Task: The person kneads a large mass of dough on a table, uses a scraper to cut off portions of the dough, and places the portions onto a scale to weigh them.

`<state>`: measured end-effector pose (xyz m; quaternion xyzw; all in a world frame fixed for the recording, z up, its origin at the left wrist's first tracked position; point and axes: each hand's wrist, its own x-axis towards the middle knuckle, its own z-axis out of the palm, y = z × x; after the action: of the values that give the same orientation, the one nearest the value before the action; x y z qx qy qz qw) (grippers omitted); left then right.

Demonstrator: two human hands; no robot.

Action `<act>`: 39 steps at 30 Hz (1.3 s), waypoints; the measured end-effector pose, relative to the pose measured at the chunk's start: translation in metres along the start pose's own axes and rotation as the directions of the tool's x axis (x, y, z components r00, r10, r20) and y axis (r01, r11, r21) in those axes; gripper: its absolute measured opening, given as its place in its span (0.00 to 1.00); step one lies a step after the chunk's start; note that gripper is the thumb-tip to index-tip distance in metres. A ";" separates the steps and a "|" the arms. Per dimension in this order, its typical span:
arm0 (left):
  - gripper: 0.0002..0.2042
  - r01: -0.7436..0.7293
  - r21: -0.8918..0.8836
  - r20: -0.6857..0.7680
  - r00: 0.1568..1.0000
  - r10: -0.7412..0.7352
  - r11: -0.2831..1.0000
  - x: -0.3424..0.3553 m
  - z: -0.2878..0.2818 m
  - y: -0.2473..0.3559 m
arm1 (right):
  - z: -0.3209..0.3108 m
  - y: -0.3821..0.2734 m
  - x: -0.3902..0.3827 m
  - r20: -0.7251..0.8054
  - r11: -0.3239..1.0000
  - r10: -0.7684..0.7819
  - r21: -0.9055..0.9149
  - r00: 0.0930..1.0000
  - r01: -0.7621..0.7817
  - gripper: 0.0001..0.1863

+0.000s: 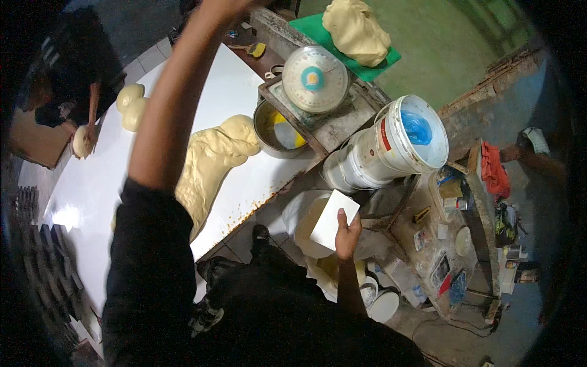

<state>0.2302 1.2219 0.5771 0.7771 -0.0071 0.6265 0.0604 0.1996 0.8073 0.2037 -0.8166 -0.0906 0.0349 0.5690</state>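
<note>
In my right hand [348, 237] is a white, flat, rectangular plate like a dough scraper [330, 218], with my thumb over its face. My left arm reaches up across the table; only part of my left hand [229, 5] shows at the top edge, its fingers cut off. Under and beside that forearm, a long mass of pale yellow dough [211, 162] lies on the white table [244, 199]. Beyond it stands a dial scale [315, 79], with a large lump of dough [356, 32] on a green board [379, 70] behind the dial.
A metal bowl [269, 139] sits beside the scale. Stacked white buckets [391, 142], the top one holding blue plastic, stand to the right. Another person's hand [90, 134] touches a dough ball [80, 144] at far left, near further dough balls [131, 110]. A cluttered wooden shelf [422, 263] is right.
</note>
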 end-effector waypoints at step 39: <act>0.09 0.679 -0.734 0.401 0.453 -0.796 0.017 -0.165 0.157 0.069 | 0.093 -0.349 0.309 0.731 0.290 -0.468 -0.404 0.497 0.867 0.21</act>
<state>0.3415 1.1268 0.3894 0.4881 0.1072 0.4587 0.7348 0.4505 1.0681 0.5118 -0.8066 -0.5802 -0.0572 0.0971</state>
